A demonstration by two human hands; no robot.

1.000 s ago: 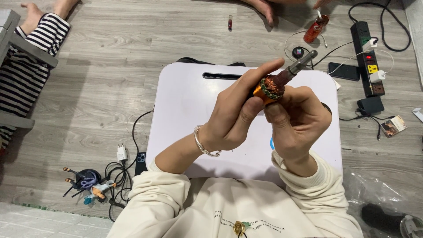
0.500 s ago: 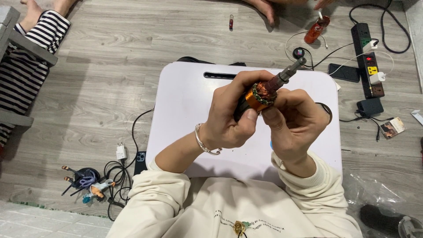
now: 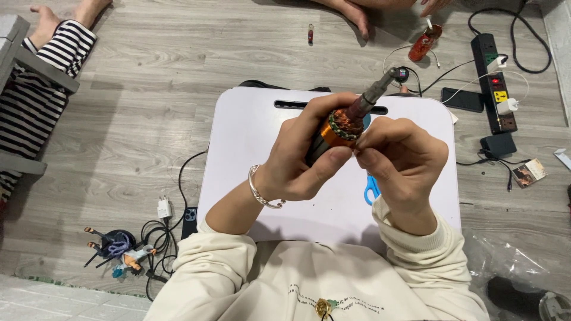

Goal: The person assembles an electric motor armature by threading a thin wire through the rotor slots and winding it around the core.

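My left hand [image 3: 303,156] grips a small motor armature [image 3: 342,128] with an orange body, copper windings and a grey shaft pointing up and to the right. It is held above a white lap table [image 3: 250,142]. My right hand [image 3: 401,163] is beside it, with the fingertips pinching at the winding end of the armature. A silver bracelet [image 3: 262,190] sits on my left wrist. Blue-handled scissors [image 3: 372,189] lie on the table, mostly hidden under my right hand.
A power strip [image 3: 495,74], a phone [image 3: 463,99] and cables lie on the floor at the right. A red can [image 3: 425,41] stands near another person's foot [image 3: 351,12] at the top. A striped-sleeved person [image 3: 41,77] is at the left. Chargers and small figures [image 3: 122,249] lie lower left.
Both hands have drawn the armature closer to me and slightly left. The shaft stays pointed up and right, and the right fingertips have shifted onto the winding end.
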